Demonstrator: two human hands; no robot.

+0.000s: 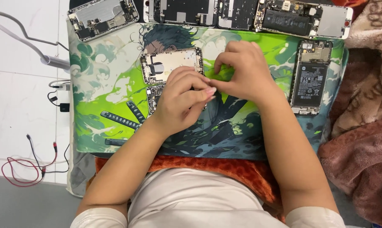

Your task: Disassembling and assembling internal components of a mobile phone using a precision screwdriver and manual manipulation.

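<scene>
My left hand (183,99) lies curled over the lower part of an opened phone (170,64) that rests on a green illustrated mat (102,84). The phone's back is off, showing a pale metal frame and circuit parts. My right hand (241,69) is just to the right, fingers bent, its fingertips meeting the left hand's fingertips near the phone's right edge. Whether a small part sits between the fingertips cannot be made out. The phone's lower half is hidden under my left hand.
Another opened phone with a black battery (310,77) lies at the mat's right side. Several dismantled phones (103,17) line the mat's far edge. Cables (28,162) and a grey hose (22,40) lie on the white surface at left. A brown blanket (364,139) is at right.
</scene>
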